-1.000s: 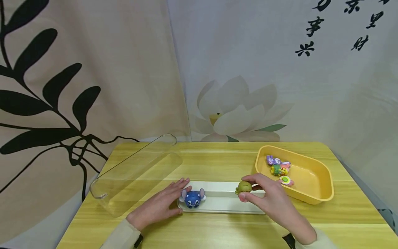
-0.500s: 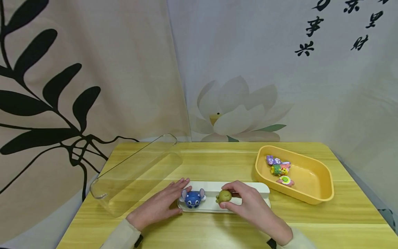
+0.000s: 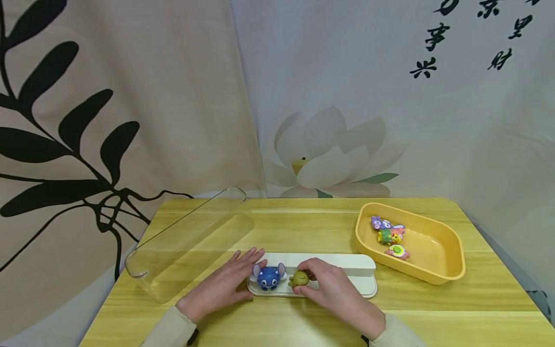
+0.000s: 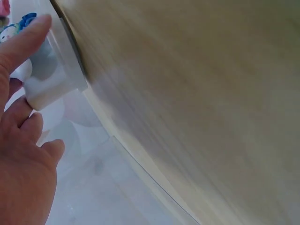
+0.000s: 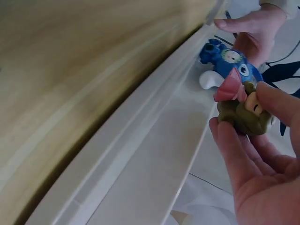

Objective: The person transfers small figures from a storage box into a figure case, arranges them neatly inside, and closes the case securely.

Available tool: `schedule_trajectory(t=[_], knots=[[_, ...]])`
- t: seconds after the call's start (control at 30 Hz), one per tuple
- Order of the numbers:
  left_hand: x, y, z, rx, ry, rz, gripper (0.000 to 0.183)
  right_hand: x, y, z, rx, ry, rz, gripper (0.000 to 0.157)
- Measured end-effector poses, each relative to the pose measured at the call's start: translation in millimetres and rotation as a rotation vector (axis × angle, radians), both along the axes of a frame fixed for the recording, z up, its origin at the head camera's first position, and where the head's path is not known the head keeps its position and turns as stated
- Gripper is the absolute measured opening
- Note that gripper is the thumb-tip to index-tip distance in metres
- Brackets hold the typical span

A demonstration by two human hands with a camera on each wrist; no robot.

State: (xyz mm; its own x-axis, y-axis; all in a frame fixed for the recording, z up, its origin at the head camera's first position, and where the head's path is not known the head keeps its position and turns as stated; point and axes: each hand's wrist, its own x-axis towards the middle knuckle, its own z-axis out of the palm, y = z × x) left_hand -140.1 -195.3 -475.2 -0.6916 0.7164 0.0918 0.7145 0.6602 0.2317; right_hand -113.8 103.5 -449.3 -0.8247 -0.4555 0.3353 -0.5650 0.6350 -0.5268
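My right hand (image 3: 340, 294) pinches a small olive-green toy figurine (image 3: 299, 278) between thumb and fingers, over a white display base (image 3: 362, 286). Pink shows on the figurine (image 5: 246, 117) in the right wrist view. A blue big-eared figurine (image 3: 269, 277) stands at the base's left end, just beside it. My left hand (image 3: 225, 286) rests at that end with fingers extended, touching the base. In the left wrist view the fingers of the left hand (image 4: 23, 154) lie around the base's corner, partly hiding the blue figurine (image 4: 28, 19). Whether the olive figurine touches the base, I cannot tell.
A yellow tray (image 3: 457, 260) at the right holds several small colourful figurines (image 3: 390, 235). On the left lies a long transparent cover (image 3: 191, 241), partly over the table's left edge. Behind the wooden table (image 3: 299, 221) hangs a printed curtain (image 3: 334, 96).
My right hand has carried the olive figurine left along the base, from near its right end to beside the blue figurine. The left hand stays in place.
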Motion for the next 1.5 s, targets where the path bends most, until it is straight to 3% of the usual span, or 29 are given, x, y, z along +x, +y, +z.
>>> schedule_trajectory(t=[0.33,0.53,0.87,1.3,1.5], knots=[[-1.1,0.1,-1.4,0.004,0.048,-0.013,0.090,-1.8,-3.9,-4.9,0.095,0.077,-0.007,0.040],[-0.4,-0.3,0.5,-0.007,0.011,0.012,0.088,-4.2,-5.5,-6.7,0.185,0.119,-0.026,0.038],[0.9,0.0,2.8,0.015,-0.017,0.030,0.084,-7.5,-12.3,-9.9,0.199,0.113,-0.025,0.041],[0.7,0.5,3.3,0.021,-0.019,0.039,0.085,-10.4,-15.8,-18.6,0.253,0.255,-0.023,0.043],[0.1,0.7,2.2,0.020,-0.011,0.029,0.086,-8.8,-11.8,-14.5,0.244,0.218,-0.021,0.049]])
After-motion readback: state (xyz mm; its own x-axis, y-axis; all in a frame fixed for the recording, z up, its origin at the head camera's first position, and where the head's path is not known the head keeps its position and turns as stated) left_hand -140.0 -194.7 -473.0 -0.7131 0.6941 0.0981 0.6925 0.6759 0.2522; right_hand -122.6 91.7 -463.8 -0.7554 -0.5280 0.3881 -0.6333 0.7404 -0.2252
